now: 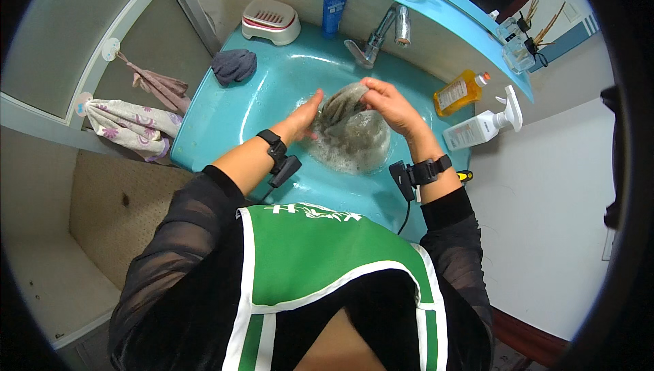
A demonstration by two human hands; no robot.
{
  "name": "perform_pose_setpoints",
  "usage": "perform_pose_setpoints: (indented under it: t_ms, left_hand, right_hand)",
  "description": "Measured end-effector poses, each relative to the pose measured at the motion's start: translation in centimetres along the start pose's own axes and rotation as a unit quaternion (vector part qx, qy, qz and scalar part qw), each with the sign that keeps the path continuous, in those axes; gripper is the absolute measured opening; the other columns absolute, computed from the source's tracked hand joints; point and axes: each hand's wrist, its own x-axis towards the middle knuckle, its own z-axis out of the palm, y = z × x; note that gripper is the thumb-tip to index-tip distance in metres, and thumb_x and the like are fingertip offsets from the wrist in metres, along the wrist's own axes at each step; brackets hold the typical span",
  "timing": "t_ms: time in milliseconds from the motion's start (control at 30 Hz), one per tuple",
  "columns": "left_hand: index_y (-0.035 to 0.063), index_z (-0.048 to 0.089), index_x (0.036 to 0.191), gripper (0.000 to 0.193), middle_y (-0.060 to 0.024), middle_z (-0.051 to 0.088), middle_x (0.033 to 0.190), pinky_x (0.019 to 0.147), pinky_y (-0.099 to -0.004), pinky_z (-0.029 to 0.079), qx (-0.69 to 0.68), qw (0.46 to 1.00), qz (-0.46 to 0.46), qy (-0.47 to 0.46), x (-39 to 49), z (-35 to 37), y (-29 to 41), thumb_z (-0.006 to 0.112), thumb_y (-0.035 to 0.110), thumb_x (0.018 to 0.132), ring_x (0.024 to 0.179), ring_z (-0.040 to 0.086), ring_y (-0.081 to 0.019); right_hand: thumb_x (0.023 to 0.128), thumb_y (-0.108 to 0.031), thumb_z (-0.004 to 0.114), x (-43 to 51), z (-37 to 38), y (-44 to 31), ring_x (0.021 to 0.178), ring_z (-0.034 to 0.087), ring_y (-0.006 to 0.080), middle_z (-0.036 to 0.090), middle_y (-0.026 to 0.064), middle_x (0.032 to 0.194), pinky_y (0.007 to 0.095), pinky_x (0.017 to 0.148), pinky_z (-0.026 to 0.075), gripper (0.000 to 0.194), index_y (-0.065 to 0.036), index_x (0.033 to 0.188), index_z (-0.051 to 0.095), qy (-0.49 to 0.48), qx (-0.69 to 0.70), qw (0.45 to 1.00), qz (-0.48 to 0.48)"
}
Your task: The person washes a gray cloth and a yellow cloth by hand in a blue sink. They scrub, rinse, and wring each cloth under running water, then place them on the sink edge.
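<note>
A wet grey cloth [343,107] hangs over the cloudy, sudsy water [357,146] in the bowl of a turquoise washbasin [214,125]. My right hand [388,102] pinches the cloth's upper right part between thumb and fingers. On the cloth's left side is my left hand [305,118], its thumb raised and apart from the fingers; some fingertips are hidden near the suds. Behind the hands stands a chrome faucet [375,41], and no stream of water shows from it.
A dark folded cloth [234,67], a soap box [271,21] and a blue tube [334,14] line the basin's left and back rim. An amber bottle [457,93] and a white spray bottle [472,130] are at right. A blue shelf [449,16] overhangs the back.
</note>
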Motion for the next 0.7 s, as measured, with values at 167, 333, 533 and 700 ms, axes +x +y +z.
perform_pose_setpoints:
  t_ms: [167, 333, 533, 700]
  left_hand:
    - [0.0166, 0.040, 0.123, 0.068, -0.0089, 0.047, 0.119, 0.074, -0.0428, 0.045, -0.175, 0.982, 0.014, -0.065, 0.6, 1.5, -0.2, 0.021, 0.067, 0.081, 0.104, 0.048, -0.0277]
    - [0.0124, 0.050, 0.108, 0.064, -0.0068, 0.056, 0.105, 0.082, -0.0394, 0.043, -0.254, 0.963, 0.033, -0.083, 0.9, 2.8, 1.0, 0.021, 0.064, 0.083, 0.099, 0.052, -0.0241]
    - [0.0124, 0.036, 0.127, 0.070, -0.0096, 0.036, 0.132, 0.095, -0.0401, 0.032, -0.170, 0.979, 0.054, -0.096, 0.1, 3.9, 1.7, 0.018, 0.064, 0.084, 0.116, 0.038, -0.0236]
    - [0.0183, 0.044, 0.116, 0.059, -0.0046, 0.047, 0.116, 0.065, -0.0369, 0.041, -0.073, 0.997, 0.028, -0.022, -0.3, 4.2, 2.0, 0.014, 0.060, 0.086, 0.098, 0.045, -0.0209]
  right_hand:
    - [0.083, -0.023, 0.047, -0.5, 0.9, -0.6, 0.093, 0.048, 0.0104, 0.052, 0.0011, 0.094, 0.0285, 0.084, 0.038, 0.020, -0.007, 0.095, 0.051, 0.000, 0.212, 0.977, -0.022]
    - [0.083, -0.035, 0.051, 0.3, 5.0, 4.6, 0.114, 0.036, 0.0258, 0.037, 0.0132, 0.126, 0.0349, 0.096, 0.029, 0.040, -0.004, 0.107, 0.050, 0.148, -0.065, 0.985, -0.052]
    - [0.088, -0.034, 0.040, 1.9, 7.2, 7.4, 0.108, 0.034, 0.0397, 0.036, 0.0222, 0.122, 0.0426, 0.093, 0.029, 0.035, -0.004, 0.099, 0.053, 0.252, -0.315, 0.905, -0.132]
    - [0.089, -0.032, 0.035, 3.0, 5.8, 6.7, 0.098, 0.040, 0.0398, 0.045, 0.0211, 0.107, 0.0446, 0.085, 0.034, 0.036, -0.004, 0.095, 0.056, 0.229, -0.368, 0.892, -0.128]
